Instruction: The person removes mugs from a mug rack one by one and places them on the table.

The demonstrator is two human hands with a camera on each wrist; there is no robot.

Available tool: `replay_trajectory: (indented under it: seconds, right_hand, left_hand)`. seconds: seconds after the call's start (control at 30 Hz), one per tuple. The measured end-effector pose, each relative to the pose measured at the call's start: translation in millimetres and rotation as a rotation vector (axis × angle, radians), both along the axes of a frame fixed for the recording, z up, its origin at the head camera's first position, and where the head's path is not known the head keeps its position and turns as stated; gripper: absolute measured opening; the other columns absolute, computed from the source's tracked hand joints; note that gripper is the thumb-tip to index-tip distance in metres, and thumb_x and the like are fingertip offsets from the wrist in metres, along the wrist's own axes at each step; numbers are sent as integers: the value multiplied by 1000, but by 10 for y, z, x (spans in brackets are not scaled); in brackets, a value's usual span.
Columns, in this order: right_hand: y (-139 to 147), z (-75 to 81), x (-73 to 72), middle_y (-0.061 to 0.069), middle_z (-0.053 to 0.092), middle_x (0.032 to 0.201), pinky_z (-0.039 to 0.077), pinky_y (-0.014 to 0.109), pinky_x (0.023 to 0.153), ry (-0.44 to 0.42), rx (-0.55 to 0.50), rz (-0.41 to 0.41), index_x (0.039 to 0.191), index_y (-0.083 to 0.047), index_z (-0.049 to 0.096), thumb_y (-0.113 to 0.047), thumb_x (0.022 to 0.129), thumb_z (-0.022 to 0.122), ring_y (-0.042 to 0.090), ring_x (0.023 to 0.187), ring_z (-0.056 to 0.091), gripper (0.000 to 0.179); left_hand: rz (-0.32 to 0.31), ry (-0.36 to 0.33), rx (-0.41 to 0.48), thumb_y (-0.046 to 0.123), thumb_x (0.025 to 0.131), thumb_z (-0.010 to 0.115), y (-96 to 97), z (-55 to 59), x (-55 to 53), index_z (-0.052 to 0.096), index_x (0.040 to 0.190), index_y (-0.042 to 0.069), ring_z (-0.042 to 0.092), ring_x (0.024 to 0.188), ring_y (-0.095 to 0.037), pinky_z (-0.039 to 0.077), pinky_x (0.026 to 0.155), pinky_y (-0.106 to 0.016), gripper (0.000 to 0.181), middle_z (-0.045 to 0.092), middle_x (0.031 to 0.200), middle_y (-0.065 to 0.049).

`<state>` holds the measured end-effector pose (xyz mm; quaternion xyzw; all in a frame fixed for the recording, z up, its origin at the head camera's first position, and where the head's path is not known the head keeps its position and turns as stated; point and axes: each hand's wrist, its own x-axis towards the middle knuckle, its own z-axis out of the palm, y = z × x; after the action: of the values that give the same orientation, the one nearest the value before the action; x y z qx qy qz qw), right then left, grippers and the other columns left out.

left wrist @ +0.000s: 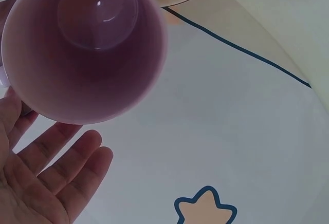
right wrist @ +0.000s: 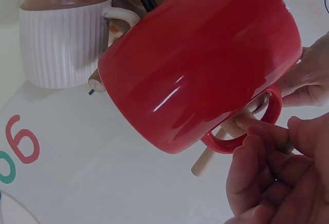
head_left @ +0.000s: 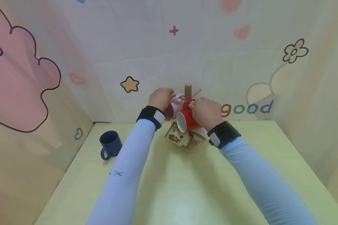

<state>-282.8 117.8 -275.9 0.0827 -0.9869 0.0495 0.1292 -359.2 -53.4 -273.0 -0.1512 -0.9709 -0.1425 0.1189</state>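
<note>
A wooden mug rack [head_left: 188, 90] stands at the back of the table, with several mugs about its post. My left hand [head_left: 161, 99] pinches the pink mug [head_left: 176, 107] near its handle at the rack's left. In the left wrist view the pink mug [left wrist: 85, 54] shows its inside, and the other fingers [left wrist: 85, 175] extend below it. My right hand [head_left: 207, 113] holds the red mug [head_left: 190, 121] by the handle, in front of the post. The red mug [right wrist: 200, 59] lies sideways, its handle beside a wooden peg [right wrist: 203, 160] in the right wrist view.
A dark blue mug [head_left: 112, 144] stands upright at the table's left. Low at the rack are a cream mug with a cartoon print [head_left: 178, 136] and a white ribbed mug with a brown rim [right wrist: 61, 44]. A printed curtain [head_left: 146, 47] hangs behind the table [head_left: 186, 193].
</note>
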Motion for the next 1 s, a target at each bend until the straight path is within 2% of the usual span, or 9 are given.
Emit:
replay_trajectory:
  seconds: [0.27, 0.43, 0.57, 0.7, 1.0]
  right_hand:
    - [75, -2, -9, 15, 67, 86, 56, 48, 64, -60, -23, -19, 101, -1, 69, -34, 99, 59, 32, 72, 61, 34]
    - [161, 19, -30, 14, 66, 86, 53, 46, 61, -94, -50, -35, 103, -2, 68, -35, 102, 53, 33, 74, 61, 37]
    - [215, 47, -68, 12, 61, 79, 50, 42, 57, -89, -68, -14, 96, -2, 67, -35, 103, 49, 31, 73, 59, 38]
    - [280, 36, -89, 11, 58, 75, 48, 38, 58, -73, -90, 15, 91, -3, 66, -33, 103, 51, 29, 71, 56, 35]
    - [330, 21, -123, 11, 61, 75, 50, 38, 60, -86, -134, 59, 96, -1, 67, -31, 102, 54, 30, 73, 57, 33]
  left_hand:
    - [-32, -13, 16, 25, 103, 55, -21, -67, -11, 69, 126, 14, 65, 108, -23, 50, 96, -37, 29, 70, 118, -6]
    - [-46, -3, 12, 26, 104, 54, -20, -90, -10, 68, 128, 13, 64, 110, -22, 50, 96, -36, 30, 69, 121, -5]
    - [-45, 32, 7, 26, 104, 54, -11, -49, 17, 68, 126, 12, 64, 110, -23, 50, 95, -36, 30, 69, 120, -6]
    - [-58, 38, 6, 26, 104, 54, -1, -32, 50, 70, 121, 12, 65, 106, -22, 51, 93, -35, 28, 70, 116, -6]
    - [-51, 41, 11, 28, 104, 53, -34, -63, 103, 71, 117, 13, 64, 99, -19, 52, 90, -33, 28, 71, 111, -5]
